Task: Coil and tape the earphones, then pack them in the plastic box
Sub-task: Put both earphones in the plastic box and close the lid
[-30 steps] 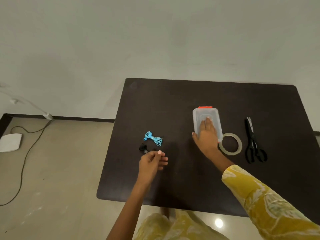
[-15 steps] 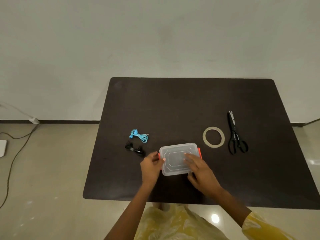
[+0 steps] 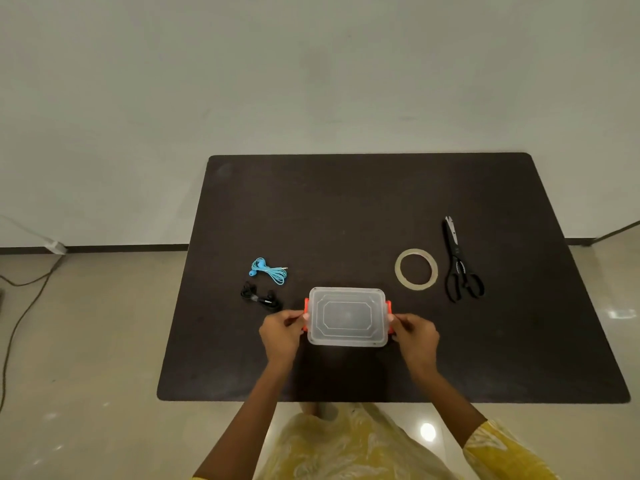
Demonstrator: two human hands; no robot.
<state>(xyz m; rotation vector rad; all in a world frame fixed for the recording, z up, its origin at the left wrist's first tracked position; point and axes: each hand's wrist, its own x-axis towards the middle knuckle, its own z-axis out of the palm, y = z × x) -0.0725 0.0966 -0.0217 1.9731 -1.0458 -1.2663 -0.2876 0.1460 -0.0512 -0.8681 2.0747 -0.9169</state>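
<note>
Both hands shifted to box ends: left hand [image 3: 281, 331] & right hand [image 3: 414, 336] pinch orange latches of plastic box [image 3: 347, 317]. Lid on; prob. unlatching next.

plain pale wall [image 3: 311, 71] behind, unmarked apart from faint smudges. dark skirting [image 3: 104, 248] along its foot. glossy beige tiled floor [image 3: 86, 358], spotted with small bright reflections of overhead light [image 3: 428, 432]. dark brown worktop [image 3: 346, 209] with rounded corners, standing just in front of the wall. at far left, a white plug [image 3: 55, 246] by the skirting and a dark cable [image 3: 20, 313] trailing over the tiles.
</note>
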